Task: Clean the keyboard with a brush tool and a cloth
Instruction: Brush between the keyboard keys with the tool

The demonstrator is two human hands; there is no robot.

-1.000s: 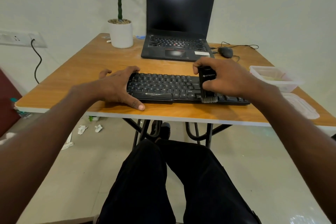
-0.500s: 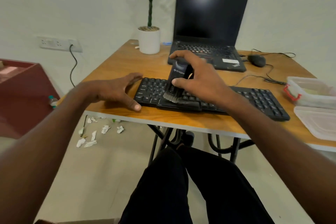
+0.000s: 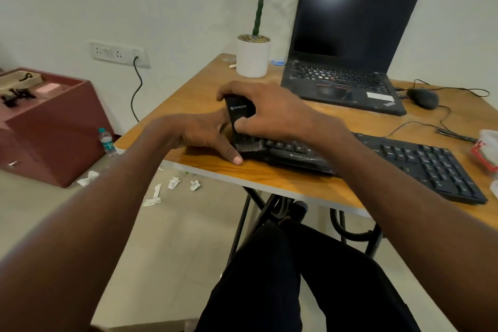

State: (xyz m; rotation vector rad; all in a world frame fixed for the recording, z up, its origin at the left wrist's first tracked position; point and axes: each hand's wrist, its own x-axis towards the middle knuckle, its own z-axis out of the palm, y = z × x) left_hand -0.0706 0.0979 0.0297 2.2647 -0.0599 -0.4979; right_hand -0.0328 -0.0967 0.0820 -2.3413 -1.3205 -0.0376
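A wooden bench [image 3: 204, 94] by a white wall carries a laptop [image 3: 347, 62], a plant [image 3: 253, 54] and the keyboard [image 3: 404, 159] near its front edge. The right hand [image 3: 272, 110] grips the brush [image 3: 238, 116], bristles on the keyboard's left end. The left hand [image 3: 199, 135] lies flat, fingers relaxed, thumb on the bench beside that end

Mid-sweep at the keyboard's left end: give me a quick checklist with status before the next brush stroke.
1. Brush gripped by right hand: ok.
2. Bristles on the keyboard keys: ok.
3. Left hand bracing the keyboard's left end, thumb on the table: ok.
4. Left fingers clear of the bristles: cannot tell, they are hidden.
5. Cloth within reach: cannot tell, none in view.
6. Laptop clear of the stroke: ok.
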